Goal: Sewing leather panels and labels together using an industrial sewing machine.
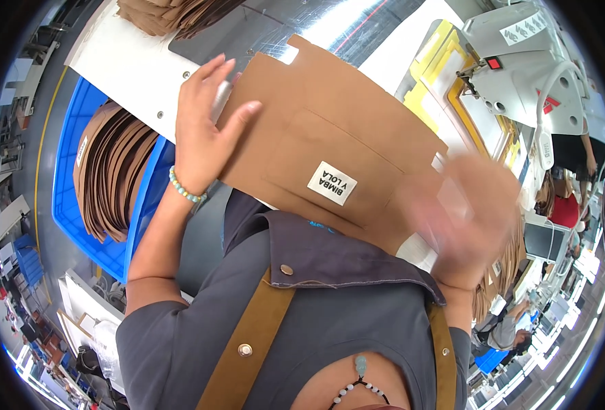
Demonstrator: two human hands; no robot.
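A flat brown panel [296,116], of leather or cloth, lies in front of me on the work surface. It has notched corners, stitched lines and a white sewn label [332,183] with dark lettering. My left hand [210,126] is at the panel's left edge, its fingers spread and the thumb over the edge; nothing is gripped in it. Over the panel's right end is my right hand [463,212], smeared by motion, so its fingers cannot be made out. Whether it holds anything is unclear.
At left, a blue bin [67,184] holds a stack of brown panels [108,171]. More brown pieces [173,14] lie at the far left of the table. A white machine [528,68] stands at right beside yellow frames [439,61]. Brown pieces [511,260] hang beyond my right hand.
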